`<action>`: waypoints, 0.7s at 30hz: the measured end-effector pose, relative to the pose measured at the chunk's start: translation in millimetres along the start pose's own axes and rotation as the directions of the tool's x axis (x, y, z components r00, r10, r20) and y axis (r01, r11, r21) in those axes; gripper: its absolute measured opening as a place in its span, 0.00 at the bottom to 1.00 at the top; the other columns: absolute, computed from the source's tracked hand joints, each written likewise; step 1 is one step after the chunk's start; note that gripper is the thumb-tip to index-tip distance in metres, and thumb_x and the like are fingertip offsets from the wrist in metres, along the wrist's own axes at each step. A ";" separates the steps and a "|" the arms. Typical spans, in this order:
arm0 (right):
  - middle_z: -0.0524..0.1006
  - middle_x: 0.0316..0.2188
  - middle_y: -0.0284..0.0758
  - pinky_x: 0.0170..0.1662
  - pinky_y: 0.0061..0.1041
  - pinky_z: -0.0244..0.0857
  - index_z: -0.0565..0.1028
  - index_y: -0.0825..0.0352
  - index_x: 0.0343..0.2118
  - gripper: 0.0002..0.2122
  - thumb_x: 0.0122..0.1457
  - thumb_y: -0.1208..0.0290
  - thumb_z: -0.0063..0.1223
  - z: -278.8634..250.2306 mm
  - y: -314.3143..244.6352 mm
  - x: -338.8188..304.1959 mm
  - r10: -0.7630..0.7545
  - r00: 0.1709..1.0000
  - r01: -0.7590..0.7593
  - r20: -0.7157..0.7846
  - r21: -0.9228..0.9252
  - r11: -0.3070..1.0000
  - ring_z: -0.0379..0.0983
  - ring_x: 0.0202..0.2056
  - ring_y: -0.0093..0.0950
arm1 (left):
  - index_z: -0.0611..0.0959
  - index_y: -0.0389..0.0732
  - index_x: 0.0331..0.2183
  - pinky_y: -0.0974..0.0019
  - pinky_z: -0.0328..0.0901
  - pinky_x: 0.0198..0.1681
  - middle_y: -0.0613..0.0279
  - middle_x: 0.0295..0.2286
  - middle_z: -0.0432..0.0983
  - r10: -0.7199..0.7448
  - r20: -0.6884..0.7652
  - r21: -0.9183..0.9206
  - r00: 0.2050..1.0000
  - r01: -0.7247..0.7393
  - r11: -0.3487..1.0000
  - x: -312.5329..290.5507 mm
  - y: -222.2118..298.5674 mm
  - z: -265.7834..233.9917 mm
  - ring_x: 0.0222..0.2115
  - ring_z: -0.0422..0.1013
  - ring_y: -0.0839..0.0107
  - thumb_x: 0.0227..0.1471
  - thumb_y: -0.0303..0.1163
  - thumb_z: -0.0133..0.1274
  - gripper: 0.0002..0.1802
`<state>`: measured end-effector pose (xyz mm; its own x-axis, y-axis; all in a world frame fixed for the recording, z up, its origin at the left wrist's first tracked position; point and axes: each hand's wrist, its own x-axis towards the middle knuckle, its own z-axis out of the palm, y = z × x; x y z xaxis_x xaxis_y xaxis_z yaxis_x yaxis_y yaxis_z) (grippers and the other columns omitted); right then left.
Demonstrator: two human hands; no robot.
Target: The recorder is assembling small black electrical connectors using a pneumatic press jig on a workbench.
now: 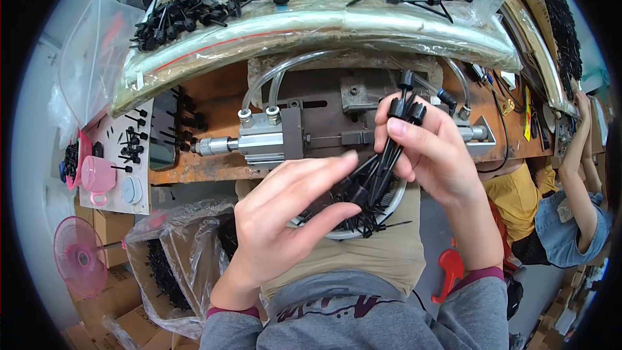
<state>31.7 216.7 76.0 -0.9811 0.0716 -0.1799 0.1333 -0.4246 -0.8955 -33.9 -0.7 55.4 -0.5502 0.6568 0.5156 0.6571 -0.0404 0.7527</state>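
Note:
A small bunch of black plastic parts (385, 167), with long thin stems and ribbed round heads, is gripped in my right hand (440, 152). Its thumb presses near the heads, while the stems slant down to the left. My left hand (275, 217) is open beside the bunch, fingers stretched out and thumb apart; whether its fingertips touch the stems I cannot tell. Under both hands a white bowl (342, 235) rests on my lap, heaped with more such black parts, partly hidden by my hands.
Ahead on the wooden bench (214, 120) stands a metal clamping fixture (262, 137) with clear air hoses. Behind it a plastic-covered ledge (324, 26) bears piled black parts. A pink mug (98, 175) is at left, above a lined carton (191, 246) and pink fan (81, 257). Another person (570, 214) works at right.

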 end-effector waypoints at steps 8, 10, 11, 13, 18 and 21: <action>0.78 0.29 0.34 0.20 0.11 0.59 0.72 0.68 0.42 0.12 0.60 0.67 0.57 -3.3 15.6 -12.7 0.010 0.999 -0.008 -0.044 0.060 0.998 0.70 0.19 0.14 | 0.84 0.36 0.40 0.62 0.70 0.43 0.53 0.40 0.79 0.024 0.047 0.026 0.999 -0.026 0.999 0.9 7.0 9.1 0.40 0.75 0.61 0.29 0.32 0.72 0.30; 0.78 0.29 0.35 0.20 0.12 0.59 0.72 0.68 0.42 0.12 0.59 0.68 0.57 -1.6 17.1 -15.0 0.011 0.998 -0.006 -0.067 0.068 0.998 0.70 0.19 0.14 | 0.84 0.36 0.40 0.61 0.69 0.44 0.54 0.40 0.79 0.090 0.045 0.072 0.995 -0.093 0.993 2.4 3.1 9.7 0.41 0.75 0.60 0.28 0.34 0.72 0.30; 0.78 0.29 0.35 0.20 0.12 0.60 0.72 0.68 0.42 0.12 0.59 0.68 0.57 -0.3 16.6 -17.1 -0.009 0.995 0.012 -0.097 0.031 0.999 0.69 0.19 0.14 | 0.84 0.36 0.40 0.60 0.69 0.45 0.53 0.40 0.79 0.093 0.048 0.070 0.994 -0.096 0.993 3.4 3.5 9.5 0.41 0.75 0.60 0.28 0.34 0.73 0.31; 0.78 0.29 0.35 0.21 0.12 0.60 0.72 0.68 0.42 0.12 0.59 0.68 0.58 4.1 15.7 -21.8 -0.051 0.987 0.045 -0.155 -0.044 0.998 0.69 0.19 0.15 | 0.84 0.35 0.40 0.59 0.68 0.46 0.52 0.40 0.79 0.100 0.056 0.066 0.993 -0.104 0.992 5.4 5.4 7.6 0.41 0.75 0.60 0.29 0.35 0.73 0.32; 0.79 0.35 0.41 0.34 0.24 0.72 0.76 0.72 0.42 0.15 0.49 0.80 0.61 -4.7 36.5 -33.6 -0.757 0.561 0.611 0.335 -0.785 0.105 0.78 0.31 0.32 | 0.82 0.30 0.39 0.62 0.70 0.41 0.47 0.38 0.79 -0.177 -0.048 -0.251 0.983 0.159 0.955 -6.3 14.7 11.5 0.37 0.76 0.61 0.30 0.31 0.74 0.31; 0.79 0.38 0.51 0.27 0.23 0.72 0.78 0.76 0.38 0.15 0.45 0.79 0.60 2.2 37.7 -42.3 -0.643 0.453 0.645 0.617 -0.725 -0.241 0.75 0.25 0.30 | 0.82 0.30 0.36 0.67 0.71 0.37 0.48 0.36 0.79 -0.153 -0.032 -0.305 0.988 0.136 0.943 -5.7 11.4 22.1 0.33 0.77 0.64 0.30 0.27 0.73 0.26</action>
<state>77.9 195.7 50.8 -0.6172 -0.2511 0.7457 -0.5629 0.8031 -0.1954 -11.9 11.8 52.0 -0.6605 0.6311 0.4069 0.3871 -0.1781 0.9047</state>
